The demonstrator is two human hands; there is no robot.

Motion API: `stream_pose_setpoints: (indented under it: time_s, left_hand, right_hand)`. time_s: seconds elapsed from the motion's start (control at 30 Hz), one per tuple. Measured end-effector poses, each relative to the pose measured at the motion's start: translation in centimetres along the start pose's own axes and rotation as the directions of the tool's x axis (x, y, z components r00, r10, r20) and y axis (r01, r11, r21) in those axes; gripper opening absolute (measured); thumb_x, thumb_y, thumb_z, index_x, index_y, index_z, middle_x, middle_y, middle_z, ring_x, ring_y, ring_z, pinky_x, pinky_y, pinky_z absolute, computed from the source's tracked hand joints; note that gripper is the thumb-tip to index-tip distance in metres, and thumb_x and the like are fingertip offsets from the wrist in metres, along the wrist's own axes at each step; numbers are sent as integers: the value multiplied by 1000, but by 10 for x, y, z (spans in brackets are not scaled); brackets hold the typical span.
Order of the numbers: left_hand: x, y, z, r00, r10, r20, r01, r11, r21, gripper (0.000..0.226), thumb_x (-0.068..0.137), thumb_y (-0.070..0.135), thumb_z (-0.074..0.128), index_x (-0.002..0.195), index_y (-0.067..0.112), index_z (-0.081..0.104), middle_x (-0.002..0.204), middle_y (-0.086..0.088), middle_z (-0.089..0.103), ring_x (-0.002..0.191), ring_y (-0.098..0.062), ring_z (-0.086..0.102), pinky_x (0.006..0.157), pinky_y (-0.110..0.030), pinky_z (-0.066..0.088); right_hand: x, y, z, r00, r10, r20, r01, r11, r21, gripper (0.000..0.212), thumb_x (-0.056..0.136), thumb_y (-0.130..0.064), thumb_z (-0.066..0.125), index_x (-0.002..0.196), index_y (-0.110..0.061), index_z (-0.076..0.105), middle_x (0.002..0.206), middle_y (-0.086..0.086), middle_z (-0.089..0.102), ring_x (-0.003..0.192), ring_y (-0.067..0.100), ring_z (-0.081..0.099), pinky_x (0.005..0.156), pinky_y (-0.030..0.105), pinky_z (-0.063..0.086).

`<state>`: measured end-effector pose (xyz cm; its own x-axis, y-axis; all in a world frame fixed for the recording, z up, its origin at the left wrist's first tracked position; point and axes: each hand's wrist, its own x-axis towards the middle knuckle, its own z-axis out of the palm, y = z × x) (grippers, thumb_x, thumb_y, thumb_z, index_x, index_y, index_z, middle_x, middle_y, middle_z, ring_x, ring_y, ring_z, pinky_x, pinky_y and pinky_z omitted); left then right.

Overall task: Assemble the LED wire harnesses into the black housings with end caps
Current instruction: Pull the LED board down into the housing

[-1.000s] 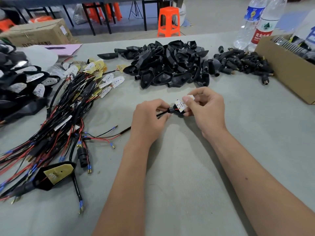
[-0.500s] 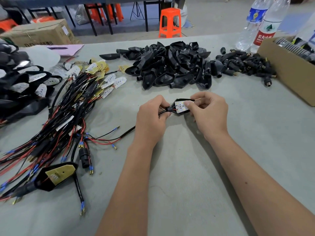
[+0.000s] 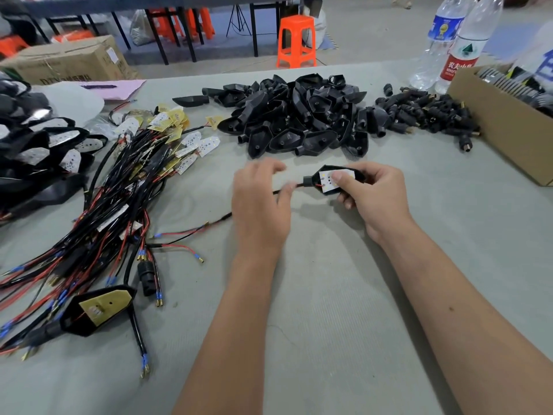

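My right hand (image 3: 377, 196) grips a black housing (image 3: 313, 178) just above the table, its thumb pressing the white LED board (image 3: 326, 187) seated in it. The harness wire (image 3: 216, 219) runs left out of the housing's neck and across the grey table. Beside that neck hovers my left hand (image 3: 259, 205), fingers lifted and spread, thumb tip next to the wire. A heap of empty black housings (image 3: 299, 115) lies behind my hands. To its right is a pile of black end caps (image 3: 425, 115). Loose LED harnesses (image 3: 119, 190) lie tangled at the left.
Finished black units (image 3: 36, 145) are stacked at the far left, and one housing with a yellow board (image 3: 98, 307) lies near the front left. A cardboard box (image 3: 493, 124) and two water bottles (image 3: 457, 49) stand at the back right.
My left hand has let go of the wire and lifted its fingers. The LED board now sits inside the housing under my right thumb, and the housing has shifted slightly right.
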<state>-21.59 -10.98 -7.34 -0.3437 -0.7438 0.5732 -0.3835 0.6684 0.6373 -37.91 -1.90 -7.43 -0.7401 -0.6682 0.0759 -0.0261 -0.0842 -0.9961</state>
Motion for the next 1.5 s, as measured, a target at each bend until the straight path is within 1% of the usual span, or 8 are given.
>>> stream_pose_setpoints:
  time_s: [0.1, 0.23, 0.4, 0.63, 0.93, 1.27, 1.43, 1.5]
  left_hand:
    - [6, 14, -1, 803, -570, -171, 471, 785, -402, 22, 99, 28, 58, 83, 13, 61, 76, -4, 69, 65, -25, 69, 64, -40, 58]
    - [10, 25, 0, 450, -657, 605, 833, 63, -550, 52, 109, 43, 43, 103, -6, 58, 87, -22, 75, 69, -33, 76, 55, -30, 61]
    - [16, 19, -7, 513, -671, 536, 583, -186, -791, 36, 110, 38, 43, 107, 3, 50, 125, -25, 65, 106, -39, 70, 97, -46, 57]
    - [26, -18, -33, 530, -836, 145, 277, 9, -961, 38, 113, 24, 29, 96, 14, 61, 66, 5, 62, 58, -13, 60, 67, -29, 55]
    - [19, -3, -21, 957, -251, -148, 211, 948, -238, 30, 104, 28, 41, 93, 21, 69, 59, 5, 51, 58, -17, 46, 57, -34, 32]
    - [27, -6, 11, 950, -296, 94, 308, 940, -147, 27, 103, 27, 58, 93, 17, 81, 62, 4, 63, 50, -3, 45, 55, -20, 30]
    - [33, -14, 18, 939, -295, 178, 335, 902, -272, 22, 102, 19, 58, 95, 17, 79, 56, -3, 57, 57, -19, 55, 58, -36, 48]
    - [34, -12, 20, 919, -323, 227, 388, 841, -377, 23, 103, 13, 55, 95, 17, 75, 61, 0, 66, 58, -14, 59, 55, -31, 49]
  right_hand:
    - [-1, -1, 2, 999, 0, -46, 3, 999, 54, 9, 84, -3, 83, 88, -8, 76, 71, 8, 74, 47, 15, 59, 46, 21, 48]
    - [-1, 0, 0, 999, -25, -30, 27, 996, 81, 10, 83, -6, 84, 87, -9, 76, 71, 8, 74, 48, 15, 59, 44, 21, 46]
    - [2, 1, -6, 1000, 0, -2, 1, 994, 111, 12, 83, -5, 84, 87, -12, 76, 70, 6, 71, 48, 13, 56, 40, 19, 39]
    - [4, -1, -11, 995, 81, 66, -83, 996, 40, 19, 83, 2, 82, 92, -14, 77, 72, 5, 70, 47, 11, 57, 39, 19, 37]
    - [-2, -5, -8, 973, 86, 213, -27, 964, -264, 20, 79, -9, 89, 92, -7, 74, 78, 11, 71, 44, 11, 53, 39, 20, 39]
    - [13, -62, -50, 738, 431, 518, 120, 672, -731, 50, 65, -65, 84, 78, -18, 77, 57, -7, 64, 47, 8, 48, 42, 19, 35]
    - [90, -55, -65, 998, 31, 48, 15, 670, -742, 36, 92, -50, 71, 87, -15, 74, 93, 4, 77, 75, 20, 69, 59, 29, 50]
    - [121, -37, -70, 985, -128, -115, -50, 431, -901, 25, 99, -29, 65, 117, -11, 66, 125, 15, 66, 113, 33, 60, 91, 40, 49]
